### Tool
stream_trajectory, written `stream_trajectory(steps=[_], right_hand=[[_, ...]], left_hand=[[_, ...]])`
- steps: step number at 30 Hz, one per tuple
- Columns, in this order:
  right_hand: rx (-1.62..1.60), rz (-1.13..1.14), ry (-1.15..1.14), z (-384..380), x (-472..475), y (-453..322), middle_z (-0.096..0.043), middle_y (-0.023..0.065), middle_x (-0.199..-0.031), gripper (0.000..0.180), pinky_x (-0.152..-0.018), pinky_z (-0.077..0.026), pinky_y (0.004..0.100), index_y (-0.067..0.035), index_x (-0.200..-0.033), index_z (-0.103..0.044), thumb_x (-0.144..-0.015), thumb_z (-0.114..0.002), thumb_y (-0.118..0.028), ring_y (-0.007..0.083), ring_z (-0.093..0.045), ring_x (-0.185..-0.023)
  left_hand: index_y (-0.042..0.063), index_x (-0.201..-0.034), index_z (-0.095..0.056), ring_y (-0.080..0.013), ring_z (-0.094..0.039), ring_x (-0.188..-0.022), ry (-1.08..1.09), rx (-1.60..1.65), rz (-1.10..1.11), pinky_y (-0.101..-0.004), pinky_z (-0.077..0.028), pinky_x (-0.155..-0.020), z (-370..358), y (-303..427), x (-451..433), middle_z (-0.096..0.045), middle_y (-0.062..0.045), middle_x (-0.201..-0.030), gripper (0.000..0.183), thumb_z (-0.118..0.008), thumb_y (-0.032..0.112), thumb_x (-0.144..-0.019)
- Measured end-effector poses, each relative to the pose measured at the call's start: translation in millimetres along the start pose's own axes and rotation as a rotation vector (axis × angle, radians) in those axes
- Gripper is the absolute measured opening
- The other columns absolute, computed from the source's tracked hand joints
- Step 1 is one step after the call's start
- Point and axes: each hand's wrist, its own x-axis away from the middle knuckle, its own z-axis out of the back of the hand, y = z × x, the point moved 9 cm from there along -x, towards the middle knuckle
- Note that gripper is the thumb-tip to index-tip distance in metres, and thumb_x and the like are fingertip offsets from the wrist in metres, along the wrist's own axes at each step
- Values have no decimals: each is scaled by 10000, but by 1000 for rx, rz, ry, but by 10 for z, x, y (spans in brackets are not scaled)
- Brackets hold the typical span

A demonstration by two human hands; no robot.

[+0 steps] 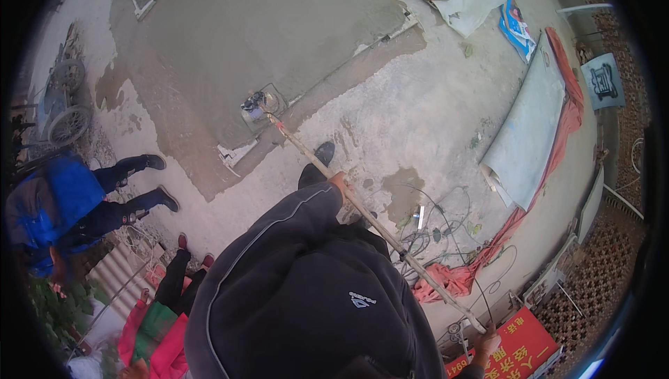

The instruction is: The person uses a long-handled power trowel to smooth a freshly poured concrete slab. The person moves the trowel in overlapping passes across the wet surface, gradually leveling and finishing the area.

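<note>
A long wooden pole runs slantwise past the front of my dark jacket. My left hand is closed around its middle, and my right hand grips the end at the lower right. At the far end a small motorized vibrating screed, with a looped metal frame, is fixed to the pole. It rests near the edge of a wet concrete slab. A dark cable hangs close to my right hand. Red tape marks the pole just behind the machine.
Looped cables lie on the floor beside a white-bladed hand tool. Red cloth and a folded pale sheet lie to the right. Two people stand at left, one in blue, near a wheeled cart. A red sign bears writing.
</note>
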Motion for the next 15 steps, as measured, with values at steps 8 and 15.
stream_trajectory(steps=[8,15], right_hand=[[-39,-8,204,267,327,-76,-586,170,-712,225,-585,-450,537,-67,-869,-526,-658,-601,-89,433,-597,-666],[-77,-98,252,-318,762,121,-563,186,-744,226,-605,-431,534,-59,-833,-481,-637,-591,-61,446,-575,-712]], left_hand=[[129,-928,-452,-227,-413,-581,45,29,72,-458,-452,-607,246,127,91,-422,-50,-730,297,-548,400,-1000],[128,-769,-429,-228,-420,-598,109,-136,-54,-435,-433,-616,314,216,332,-395,-35,-661,372,-509,383,-1027]])
